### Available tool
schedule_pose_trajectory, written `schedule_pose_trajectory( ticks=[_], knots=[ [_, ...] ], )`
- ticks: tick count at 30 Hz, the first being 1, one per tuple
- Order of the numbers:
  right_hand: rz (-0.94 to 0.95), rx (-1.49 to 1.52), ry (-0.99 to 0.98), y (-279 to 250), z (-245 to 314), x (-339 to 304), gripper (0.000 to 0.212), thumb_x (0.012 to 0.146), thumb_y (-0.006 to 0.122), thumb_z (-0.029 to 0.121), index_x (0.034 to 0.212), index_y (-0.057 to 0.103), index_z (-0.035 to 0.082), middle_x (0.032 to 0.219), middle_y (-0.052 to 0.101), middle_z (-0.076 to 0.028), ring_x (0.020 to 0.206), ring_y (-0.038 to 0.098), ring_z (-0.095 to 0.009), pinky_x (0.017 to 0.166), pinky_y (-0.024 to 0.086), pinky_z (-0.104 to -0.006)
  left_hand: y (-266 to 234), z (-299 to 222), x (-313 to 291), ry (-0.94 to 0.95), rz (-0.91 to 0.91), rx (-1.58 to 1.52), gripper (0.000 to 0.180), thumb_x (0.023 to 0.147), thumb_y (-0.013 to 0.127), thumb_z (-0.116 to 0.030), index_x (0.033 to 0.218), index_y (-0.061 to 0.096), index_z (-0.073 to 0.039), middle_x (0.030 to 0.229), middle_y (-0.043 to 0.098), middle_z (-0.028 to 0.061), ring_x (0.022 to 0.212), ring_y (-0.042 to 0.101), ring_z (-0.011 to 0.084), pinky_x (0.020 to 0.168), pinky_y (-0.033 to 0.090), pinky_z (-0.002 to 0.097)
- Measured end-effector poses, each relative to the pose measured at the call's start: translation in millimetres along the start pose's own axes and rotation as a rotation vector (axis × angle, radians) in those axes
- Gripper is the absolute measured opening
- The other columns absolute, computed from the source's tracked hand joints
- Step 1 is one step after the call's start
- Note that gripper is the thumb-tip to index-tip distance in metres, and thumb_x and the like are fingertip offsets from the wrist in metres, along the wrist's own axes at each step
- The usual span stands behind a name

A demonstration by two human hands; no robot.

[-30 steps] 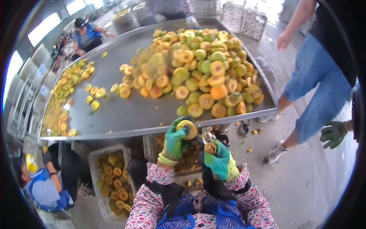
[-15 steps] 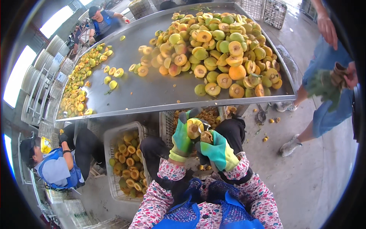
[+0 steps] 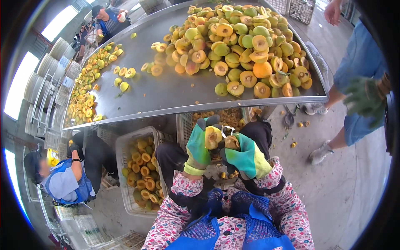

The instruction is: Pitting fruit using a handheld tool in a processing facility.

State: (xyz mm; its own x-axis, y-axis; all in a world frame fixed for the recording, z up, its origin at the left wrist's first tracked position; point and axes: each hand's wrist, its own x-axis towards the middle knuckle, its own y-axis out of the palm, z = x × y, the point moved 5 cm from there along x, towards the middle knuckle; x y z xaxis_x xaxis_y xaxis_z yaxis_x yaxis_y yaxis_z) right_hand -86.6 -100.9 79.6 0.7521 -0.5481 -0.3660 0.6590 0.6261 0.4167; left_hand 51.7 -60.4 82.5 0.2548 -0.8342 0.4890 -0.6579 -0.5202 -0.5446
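Note:
My left hand, in a green and yellow glove with dark fingertips, is closed around a yellow stone-fruit half, its cut face showing. Close beside it, my right hand, gloved alike, grips a small pitting tool with a brown rounded end and a shiny curved metal loop. The loop is near the fruit's right edge; whether it touches the flesh I cannot tell. Both hands are over my lap, just below the metal table's near edge. A heap of halved yellow-green stone fruit covers the table's right part.
The metal table spans the front. A white crate of hollowed halves stands left of my knees; another crate with fruit scraps sits under the table. Co-workers are at left and far left; a person stands at right.
Both hands stay together, the fruit half and tool having shifted only slightly. The far-left co-worker's raised hand has moved inward. The standing person at right has shifted a little.

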Motion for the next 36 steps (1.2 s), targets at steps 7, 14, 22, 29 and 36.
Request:
schedule_pose_trajectory(
  ticks=[7,14,22,29,36],
  knots=[
    [-0.188,-0.717,-0.221,-2.6,-7.1,4.6,0.021,0.082,0.061,0.013,0.101,0.055,0.004,0.073,0.062,-0.009,0.061,0.063,-0.021,0.053,0.048,-0.0324,5.6,14.4,-5.7,-0.409,-0.091,-0.583,0.055,0.102,0.030,-0.044,0.108,0.059,0.003,0.098,0.065,0.0101,0.086,0.064,0.0180,0.079,0.052,0.0285],
    [-0.221,-1.064,-0.487,10.4,-10.4,7.6,0.029,0.081,0.061,0.011,0.107,0.050,0.003,0.075,0.063,-0.020,0.067,0.062,-0.039,0.055,0.048,-0.0455,21.4,43.7,-22.1,-0.551,-0.087,-0.990,0.052,0.102,0.026,-0.041,0.117,0.051,0.002,0.106,0.063,0.0139,0.094,0.063,0.0216,0.083,0.053,0.0343],
    [-0.216,-1.162,-0.444,17.6,-12.9,8.8,0.031,0.076,0.062,0.009,0.104,0.051,0.001,0.084,0.060,-0.020,0.074,0.061,-0.039,0.060,0.049,-0.0446,31.6,48.8,-32.0,-0.699,-0.135,-1.247,0.054,0.099,0.033,-0.047,0.124,0.047,-0.002,0.111,0.061,0.0145,0.097,0.062,0.0251,0.086,0.052,0.0379],
    [-0.273,-1.161,-0.506,21.8,-12.0,5.2,0.034,0.073,0.063,0.009,0.103,0.050,-0.001,0.081,0.059,-0.018,0.070,0.060,-0.038,0.058,0.047,-0.0454,28.3,36.2,-28.2,-0.708,-0.200,-1.269,0.056,0.100,0.036,-0.046,0.119,0.053,0.004,0.105,0.063,0.0138,0.092,0.061,0.0191,0.084,0.051,0.0318],
    [-0.222,-1.288,-0.427,17.9,-21.7,12.2,0.044,0.065,0.074,0.023,0.096,0.051,0.002,0.081,0.062,-0.016,0.071,0.064,-0.031,0.060,0.050,-0.0392,18.7,11.6,-16.9,-0.458,-0.187,-0.693,0.055,0.100,0.033,-0.045,0.118,0.054,0.004,0.103,0.063,0.0121,0.092,0.060,0.0172,0.083,0.049,0.0289]
  ],
)
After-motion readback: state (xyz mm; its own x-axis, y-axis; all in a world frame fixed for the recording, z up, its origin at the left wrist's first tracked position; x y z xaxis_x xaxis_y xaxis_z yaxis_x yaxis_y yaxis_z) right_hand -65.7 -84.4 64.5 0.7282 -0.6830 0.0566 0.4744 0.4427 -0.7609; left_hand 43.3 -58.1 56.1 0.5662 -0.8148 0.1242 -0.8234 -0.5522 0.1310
